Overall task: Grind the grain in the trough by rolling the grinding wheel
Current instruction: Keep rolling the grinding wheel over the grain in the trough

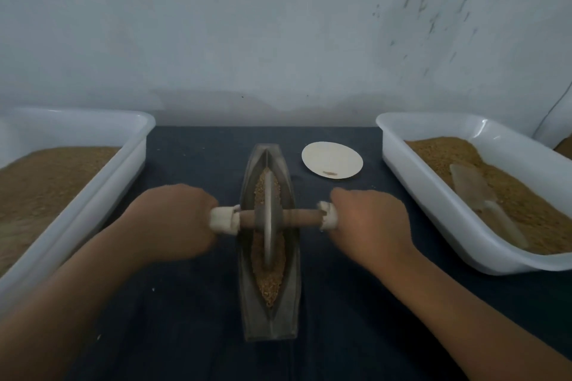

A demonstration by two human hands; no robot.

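A long boat-shaped metal trough (pixel 292 260) lies lengthwise on the dark cloth in front of me, with brown grain (pixel 271 284) along its groove. A thin metal grinding wheel (pixel 270 219) stands upright in the groove near the middle. A wooden axle (pixel 300 219) runs through the wheel, with white cloth wrapped at both ends. My left hand (pixel 173 219) grips the left wrapped end. My right hand (pixel 368 223) grips the right wrapped end. Both hands look slightly blurred.
A white tub (pixel 136 145) of fine brown meal stands at the left. At the right, another white tub (pixel 399 145) holds grain and a clear scoop (pixel 476 192). A small pale round plate (pixel 331 159) lies behind the trough. A pale wall rises behind the table.
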